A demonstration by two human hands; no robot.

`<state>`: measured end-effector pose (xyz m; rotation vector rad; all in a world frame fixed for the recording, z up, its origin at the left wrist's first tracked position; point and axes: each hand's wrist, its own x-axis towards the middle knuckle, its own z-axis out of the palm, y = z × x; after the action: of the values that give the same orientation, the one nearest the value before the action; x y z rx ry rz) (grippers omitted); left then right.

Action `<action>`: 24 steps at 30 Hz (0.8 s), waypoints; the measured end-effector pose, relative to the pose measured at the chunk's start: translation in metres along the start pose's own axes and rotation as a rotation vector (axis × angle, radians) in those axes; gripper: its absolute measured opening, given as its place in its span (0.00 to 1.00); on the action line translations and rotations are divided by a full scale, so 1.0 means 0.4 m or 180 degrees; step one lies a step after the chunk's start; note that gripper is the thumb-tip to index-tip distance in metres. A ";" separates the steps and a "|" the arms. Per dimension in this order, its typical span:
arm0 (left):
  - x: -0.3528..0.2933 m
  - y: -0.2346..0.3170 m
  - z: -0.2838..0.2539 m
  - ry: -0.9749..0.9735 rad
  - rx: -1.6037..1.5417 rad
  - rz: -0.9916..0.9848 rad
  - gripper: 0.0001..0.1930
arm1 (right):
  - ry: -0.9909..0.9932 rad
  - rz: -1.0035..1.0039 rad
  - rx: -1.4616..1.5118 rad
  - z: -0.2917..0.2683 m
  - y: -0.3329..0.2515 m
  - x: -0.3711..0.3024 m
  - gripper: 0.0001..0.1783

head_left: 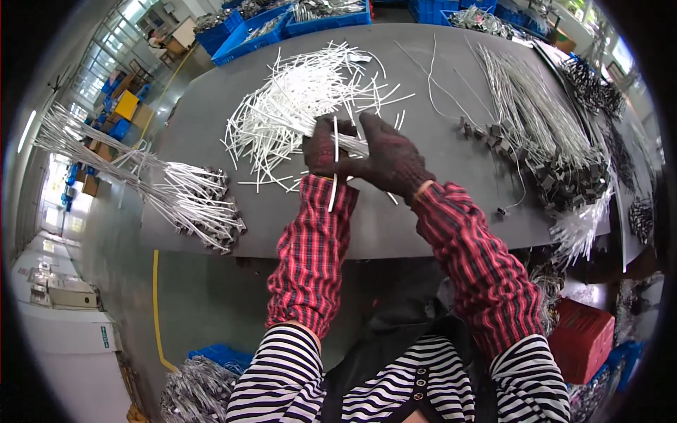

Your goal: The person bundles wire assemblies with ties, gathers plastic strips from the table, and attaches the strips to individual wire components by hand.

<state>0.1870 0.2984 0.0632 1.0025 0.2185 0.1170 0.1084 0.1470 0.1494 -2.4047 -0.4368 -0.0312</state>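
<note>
Dark knit gloves cover both hands, which meet over a loose heap of thin white tubes (282, 106) on a dark grey table (395, 229). My left hand (323, 149) is closed around a bunch of these tubes. My right hand (391, 156) curves around the right end of that bunch (356, 146), thumb toward the left hand; the palm side is hidden. One single white tube (334, 176) hangs across the front of the left hand, angled down toward me.
Left on the table, a tied bundle of wires (194, 208) overhangs the edge. Right lie grey wires (529, 106) with black connectors (575, 180). Blue crates (250, 39) stand beyond the far edge. A red bin (582, 340) sits low at the right.
</note>
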 end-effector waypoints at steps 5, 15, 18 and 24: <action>-0.034 -0.046 0.017 0.0022 -0.1868 -0.0823 0.08 | -0.0732 0.0597 0.0676 0.059 0.071 0.018 0.56; -0.068 -0.072 0.028 0.0358 -0.1691 -0.0262 0.06 | -0.0742 0.1205 0.2279 0.086 0.089 0.012 0.32; -0.082 -0.069 0.025 0.0245 -0.1971 -0.0302 0.07 | -0.0574 0.0878 0.2221 0.104 0.095 0.012 0.26; -0.043 -0.072 -0.046 -0.0344 -0.2041 -0.0404 0.11 | -0.1599 0.1570 0.2297 0.118 0.164 -0.005 0.18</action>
<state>0.1658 0.2946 0.0316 0.3541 0.1305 0.0124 0.1232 0.1297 0.0718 -1.7150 -0.0349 0.8196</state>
